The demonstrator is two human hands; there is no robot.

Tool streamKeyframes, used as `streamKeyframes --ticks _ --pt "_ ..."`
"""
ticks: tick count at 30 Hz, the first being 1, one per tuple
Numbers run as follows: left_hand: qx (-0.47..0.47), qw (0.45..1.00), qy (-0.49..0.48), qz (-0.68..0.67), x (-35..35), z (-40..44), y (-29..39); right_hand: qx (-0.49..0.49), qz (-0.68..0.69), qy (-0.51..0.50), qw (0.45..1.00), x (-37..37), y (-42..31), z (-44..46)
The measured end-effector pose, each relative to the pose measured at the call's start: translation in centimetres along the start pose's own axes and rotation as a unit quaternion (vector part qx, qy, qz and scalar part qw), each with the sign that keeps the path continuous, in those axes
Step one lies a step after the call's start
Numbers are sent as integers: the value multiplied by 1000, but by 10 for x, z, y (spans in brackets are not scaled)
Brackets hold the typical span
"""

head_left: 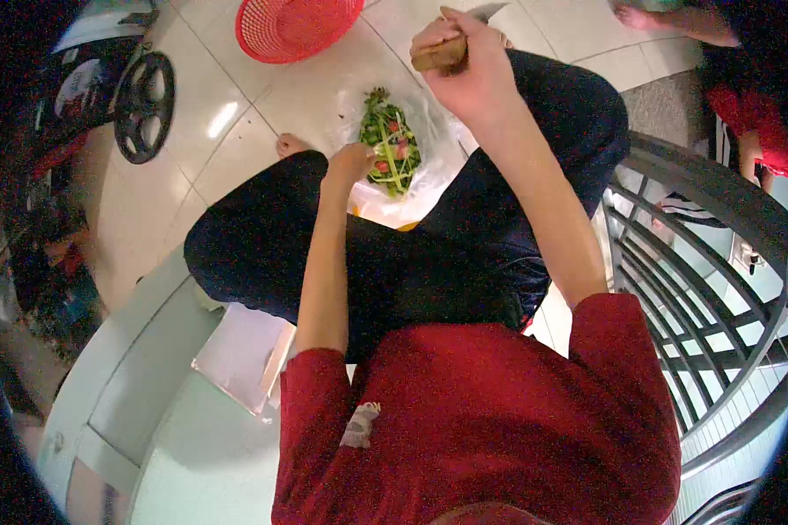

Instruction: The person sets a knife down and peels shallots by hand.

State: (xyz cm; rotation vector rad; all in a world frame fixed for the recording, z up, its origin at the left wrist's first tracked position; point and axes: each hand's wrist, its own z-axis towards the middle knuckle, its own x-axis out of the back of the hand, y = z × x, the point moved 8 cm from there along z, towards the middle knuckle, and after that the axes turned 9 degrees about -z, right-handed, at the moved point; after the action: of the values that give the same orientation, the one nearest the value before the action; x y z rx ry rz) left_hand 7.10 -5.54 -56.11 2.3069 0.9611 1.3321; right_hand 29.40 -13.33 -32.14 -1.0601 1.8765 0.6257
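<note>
A bundle of leafy greens (385, 131) with pale stems and pinkish-red bits lies on a clear plastic bag (433, 175) on the floor between my knees. At the left edge of the greens is my left hand (350, 164), its fingers closed at the stems; what they hold is too small to make out. My right hand (464, 66) is raised over my right knee, wrapped round the brown handle of a knife (444, 57). The blade points up and to the right, apart from the greens.
A red plastic basket (293, 31) sits on the tiled floor at the top. On the left is a black wheel (144, 107). A dark slatted railing (692, 297) curves along the right, with another person's arm (692, 24) beyond. A white box (243, 354) is at lower left.
</note>
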Motion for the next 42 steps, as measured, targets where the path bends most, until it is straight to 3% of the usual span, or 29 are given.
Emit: streamKeyframes --ticks 1,3,5,7,9,11,13,15,16,20,23,28,31,33,34,35,42 --pt "2 1000 -6 -5 -11 13 -4 -1 1 7 1000 0 -1 -1" --pt "-23 989 -122 -75 -50 22 -1 -5 -35 5 999 0 11 -5" --pt "-21 994 -84 -69 -63 36 5 -13 -6 37 999 -5 14 -12" --pt "-4 987 7 -162 -101 60 -24 -13 20 77 997 -7 21 -16" --pt "-24 988 41 -149 -126 58 -27 -5 -47 85 995 -9 20 -16" --pt "66 983 121 -120 -125 36 -45 2 -38 102 994 -3 17 -12" --pt "34 988 129 -81 -144 31 -62 10 -29 120 992 0 15 -9" --pt "91 961 136 -222 -157 21 -92 38 -32 105 993 -4 9 -9" --pt "2 948 232 -216 -149 7 -93 67 -67 109 990 -3 6 -7" --pt "78 890 332 -302 -134 -17 -116 81 -81 116 987 -4 9 -3" --pt "195 928 247 -198 -139 -28 -127 57 -73 90 992 -7 20 3" --pt "210 942 205 -164 -155 -11 -141 7 -57 91 994 -9 33 2" --pt "258 954 133 -78 -116 -7 -101 1 -63 80 995 -8 29 3" --pt "249 958 134 -55 -109 -4 -94 16 -70 80 994 -8 26 3" --pt "179 960 211 -51 -117 2 -100 21 -75 77 994 -7 23 5" --pt "179 959 212 -51 -110 2 -97 27 -79 75 994 -5 21 6" --pt "205 968 139 34 -99 17 -78 19 -61 71 995 -4 21 14"
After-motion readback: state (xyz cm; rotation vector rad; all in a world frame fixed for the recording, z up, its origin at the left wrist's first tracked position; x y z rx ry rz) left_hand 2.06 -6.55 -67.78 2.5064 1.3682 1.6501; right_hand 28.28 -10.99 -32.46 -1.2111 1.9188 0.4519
